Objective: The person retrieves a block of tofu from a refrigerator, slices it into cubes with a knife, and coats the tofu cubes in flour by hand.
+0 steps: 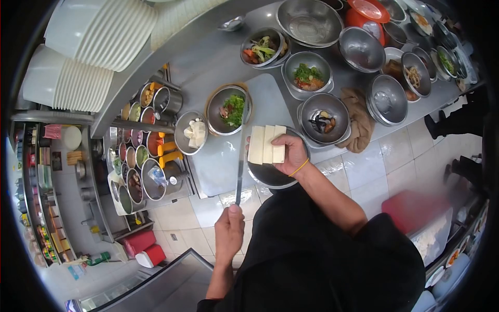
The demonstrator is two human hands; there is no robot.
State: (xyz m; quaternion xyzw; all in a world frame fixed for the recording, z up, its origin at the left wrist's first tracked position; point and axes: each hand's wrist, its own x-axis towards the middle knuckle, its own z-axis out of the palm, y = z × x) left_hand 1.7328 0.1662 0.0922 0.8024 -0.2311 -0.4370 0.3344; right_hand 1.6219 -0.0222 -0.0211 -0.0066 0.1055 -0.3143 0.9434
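My left hand [230, 231] grips the handle of a long knife [241, 166], its blade pointing away from me. On my right palm rests a block of white tofu [267, 145], parted into several thick slices, with my right hand [291, 154] closed round its side and the thumb on top. The blade stands just left of the tofu; I cannot tell whether they touch. Beneath the right hand is a dark metal bowl [275, 178], partly hidden. To the left sit a bowl of tofu pieces [191, 133] and a bowl with chopped greens [227, 110].
A pale cutting board [213, 166] lies on the steel counter. Beyond are bowls with greens [307, 74] and dark pieces [325, 119], beside a brown cloth [356, 119]. Ingredient containers [154, 182] stand left, below a shelf of stacked white dishes [99, 31]. Another person's legs [457, 117] show right.
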